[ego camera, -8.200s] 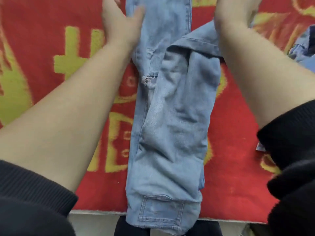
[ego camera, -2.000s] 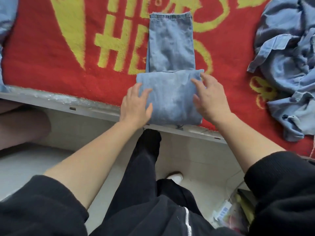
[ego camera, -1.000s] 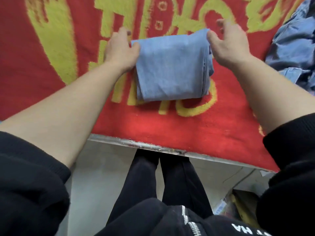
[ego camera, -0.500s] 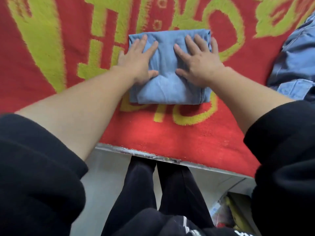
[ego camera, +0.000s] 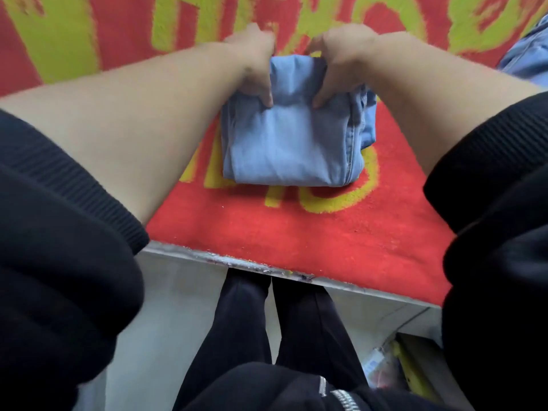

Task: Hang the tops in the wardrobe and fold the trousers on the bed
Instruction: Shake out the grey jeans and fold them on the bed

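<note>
On the red bed cover (ego camera: 296, 232), the left hand (ego camera: 255, 66) and right hand (ego camera: 341, 63) both grip the folded jeans (ego camera: 287, 143), apparently lifting its far edge.

Both hands, L (ego camera: 255, 69) & R (ego camera: 341, 66), grip far edge of folded jeans (ego camera: 287, 140) on red blanket (ego camera: 296, 232); black sleeves pushed up.

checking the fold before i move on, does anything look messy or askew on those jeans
Mostly neat. The folded jeans lie square on the red blanket, gripped by both the left hand and right hand, but inner layers poke out unevenly along the right edge.
</note>
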Motion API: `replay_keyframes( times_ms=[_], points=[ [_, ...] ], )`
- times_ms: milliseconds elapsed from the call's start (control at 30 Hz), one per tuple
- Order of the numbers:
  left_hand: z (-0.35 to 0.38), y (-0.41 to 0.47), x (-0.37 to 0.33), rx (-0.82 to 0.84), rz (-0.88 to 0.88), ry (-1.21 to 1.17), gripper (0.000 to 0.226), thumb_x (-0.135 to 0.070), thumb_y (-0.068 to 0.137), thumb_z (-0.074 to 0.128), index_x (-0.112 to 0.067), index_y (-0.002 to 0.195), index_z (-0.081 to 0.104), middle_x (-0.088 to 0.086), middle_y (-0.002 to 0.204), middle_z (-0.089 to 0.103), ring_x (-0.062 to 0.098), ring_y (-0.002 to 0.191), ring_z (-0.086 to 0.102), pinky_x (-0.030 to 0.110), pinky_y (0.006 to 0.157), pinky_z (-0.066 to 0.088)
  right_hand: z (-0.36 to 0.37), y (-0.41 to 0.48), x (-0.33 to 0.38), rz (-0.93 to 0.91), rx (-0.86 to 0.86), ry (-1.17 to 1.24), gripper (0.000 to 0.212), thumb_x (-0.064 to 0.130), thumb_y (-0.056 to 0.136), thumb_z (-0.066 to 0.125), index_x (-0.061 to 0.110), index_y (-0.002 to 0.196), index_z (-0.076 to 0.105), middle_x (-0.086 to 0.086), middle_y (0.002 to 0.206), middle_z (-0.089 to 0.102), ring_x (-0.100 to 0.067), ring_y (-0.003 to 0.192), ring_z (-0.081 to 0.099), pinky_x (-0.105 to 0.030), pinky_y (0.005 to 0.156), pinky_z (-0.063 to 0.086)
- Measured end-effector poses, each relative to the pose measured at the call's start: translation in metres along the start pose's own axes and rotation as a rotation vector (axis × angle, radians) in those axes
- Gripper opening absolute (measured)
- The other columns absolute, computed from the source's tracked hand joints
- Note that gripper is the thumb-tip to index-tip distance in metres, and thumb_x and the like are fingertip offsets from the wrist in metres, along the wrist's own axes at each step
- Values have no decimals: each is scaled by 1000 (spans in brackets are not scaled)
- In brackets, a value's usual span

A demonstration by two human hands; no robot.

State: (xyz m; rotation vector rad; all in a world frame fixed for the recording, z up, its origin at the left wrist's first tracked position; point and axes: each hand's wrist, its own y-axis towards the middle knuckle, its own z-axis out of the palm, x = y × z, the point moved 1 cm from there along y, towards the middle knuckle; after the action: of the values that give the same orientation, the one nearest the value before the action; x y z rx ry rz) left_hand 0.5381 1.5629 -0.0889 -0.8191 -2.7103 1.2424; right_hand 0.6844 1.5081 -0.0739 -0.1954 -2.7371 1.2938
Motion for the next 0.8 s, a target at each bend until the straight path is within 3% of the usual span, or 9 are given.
replay_keyframes(
  times_ms=[100,167,233,333,467,533,633,800],
  points=[
    [13,-8,-1,81,-15,-15,88,-34,60,91,-10,132,45,17,130,53,40,113,55,43,83,50,9,-12,4,45,52,18,71,43,59,91,15,118,64,-13,102,69,-31,83,63,-31,63,48],
    [22,-16,-3,66,-19,-19,75,-30,65,88,-13,126,47,15,125,57,40,110,57,39,73,46,20,-19,8,82,-17,35,49,33,66,87,13,105,66,-14,104,70,-31,90,65,-32,66,42],
    [31,-23,-5,-25,-12,9,54,-20,69,80,-18,116,53,12,119,60,38,106,60,38,71,44,32,-25,11,115,-141,40,34,19,74,77,11,105,67,-15,108,68,-34,99,65,-34,70,40],
    [44,-40,-10,-174,-5,-3,48,-3,66,71,-18,108,52,12,118,55,38,108,55,42,76,41,48,-39,15,124,-285,-8,32,10,79,66,10,111,65,-16,122,55,-37,111,57,-38,73,38],
    [75,-76,-15,-446,32,24,37,-4,68,64,-18,101,53,10,112,53,34,107,47,43,82,34,68,-69,23,69,-469,-124,31,12,77,61,10,108,61,-17,125,48,-38,120,42,-46,93,33],
    [96,-96,-19,-510,39,31,39,-5,62,64,-19,97,54,7,109,56,32,104,50,42,80,34,77,-83,27,21,-467,-114,37,11,76,61,9,112,56,-17,125,51,-38,122,43,-47,95,33],
    [105,-129,-26,-435,26,3,42,-8,66,66,-18,104,52,4,105,63,29,103,58,40,83,35,85,-110,37,-49,-426,-89,37,7,77,60,10,113,52,-15,116,57,-37,110,52,-45,87,37],
    [106,-184,-28,-321,58,55,40,-9,73,65,-15,110,49,9,103,67,34,99,63,39,78,42,118,-171,47,-61,-504,-71,39,9,62,72,9,97,55,-14,93,63,-36,89,60,-42,75,43]
  ],
)
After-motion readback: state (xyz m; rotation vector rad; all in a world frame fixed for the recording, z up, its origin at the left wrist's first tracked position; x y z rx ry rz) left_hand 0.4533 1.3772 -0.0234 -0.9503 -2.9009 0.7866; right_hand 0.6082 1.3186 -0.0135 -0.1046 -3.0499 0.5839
